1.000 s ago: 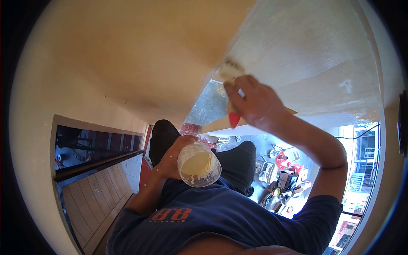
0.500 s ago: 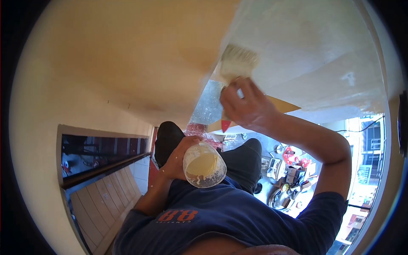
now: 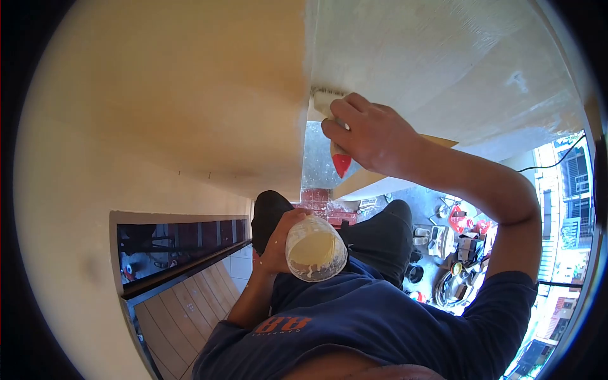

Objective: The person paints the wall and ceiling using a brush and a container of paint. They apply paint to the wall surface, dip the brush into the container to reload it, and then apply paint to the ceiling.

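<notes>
My right hand [image 3: 375, 134] grips a wide paintbrush [image 3: 326, 101], its pale bristles at the wall's inner corner and its red-tipped handle pointing down toward me. Whether every bristle touches the surface is hard to see. The whitish wall [image 3: 405, 57] beside the brush looks wet and streaked. Low in front of my chest, my left hand [image 3: 277, 246] is wrapped round a clear plastic cup [image 3: 316, 250] that holds cream-coloured paint, with drips down its side. The cup leans toward me.
A tan wall [image 3: 202, 95] meets the whitish one at a vertical corner. Far below lies a cluttered floor with a red object [image 3: 457, 218], pans and boxes. At lower left is an opening [image 3: 183, 247] above a slatted wooden panel [image 3: 183, 307]. A cable [image 3: 560, 161] hangs at right.
The brush has moved left and slightly down toward the corner, and my right hand has turned with it. My view has shifted left, so the cup appears further right, still in my left hand.
</notes>
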The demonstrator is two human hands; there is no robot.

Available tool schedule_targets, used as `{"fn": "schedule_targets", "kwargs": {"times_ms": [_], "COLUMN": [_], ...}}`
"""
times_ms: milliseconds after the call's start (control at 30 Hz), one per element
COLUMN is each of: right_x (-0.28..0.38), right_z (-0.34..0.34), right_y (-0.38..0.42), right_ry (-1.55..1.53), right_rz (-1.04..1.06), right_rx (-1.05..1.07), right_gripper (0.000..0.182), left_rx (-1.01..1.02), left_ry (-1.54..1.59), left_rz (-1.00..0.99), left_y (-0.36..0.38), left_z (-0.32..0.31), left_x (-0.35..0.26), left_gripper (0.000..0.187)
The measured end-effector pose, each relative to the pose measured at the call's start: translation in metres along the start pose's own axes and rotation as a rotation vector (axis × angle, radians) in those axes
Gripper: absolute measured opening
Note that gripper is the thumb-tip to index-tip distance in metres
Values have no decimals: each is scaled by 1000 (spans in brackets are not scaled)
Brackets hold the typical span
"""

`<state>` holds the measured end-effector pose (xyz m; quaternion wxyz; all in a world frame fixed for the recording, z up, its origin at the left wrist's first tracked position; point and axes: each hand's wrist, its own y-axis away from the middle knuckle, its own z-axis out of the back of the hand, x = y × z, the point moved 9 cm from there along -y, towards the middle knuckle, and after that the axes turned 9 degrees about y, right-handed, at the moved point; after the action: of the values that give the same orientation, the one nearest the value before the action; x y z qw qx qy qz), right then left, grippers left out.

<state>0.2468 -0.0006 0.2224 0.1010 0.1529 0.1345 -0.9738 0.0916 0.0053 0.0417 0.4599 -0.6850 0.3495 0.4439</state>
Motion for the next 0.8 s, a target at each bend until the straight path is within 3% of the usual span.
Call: {"fn": "schedule_targets", "kwargs": {"times_ms": [133,233,333,500,567,667,733,800], "right_x": [4,19,20,53,59,50,34,6], "right_z": [56,99,44,-66,-99,-98,-96,-79], "right_y": [0,7,7,34,39,36,40,33], "right_ry": [12,290,330,288,-26,-169,-62,-202], "right_rz": [-67,-83,-20,96,81,-11,-15,-143], "right_rx": [-144,-398,-211,-162,-33,24,34,73], "right_gripper": [34,28,27,27,25,25,30,32], "left_rx": [-29,-49,-46,-63,-36,-50,-53,-49], "left_ry": [39,41,71,90,219,182,193,211], "left_rz": [46,48,63,127,89,26,19,8], "left_y": [2,4,1,0,1,1,3,2], "left_z": [3,5,3,8,9,8,6,5], "left_x": [10,11,12,18,18,12,10,8], "left_gripper": [41,39,37,36,101,100,101,101]}}
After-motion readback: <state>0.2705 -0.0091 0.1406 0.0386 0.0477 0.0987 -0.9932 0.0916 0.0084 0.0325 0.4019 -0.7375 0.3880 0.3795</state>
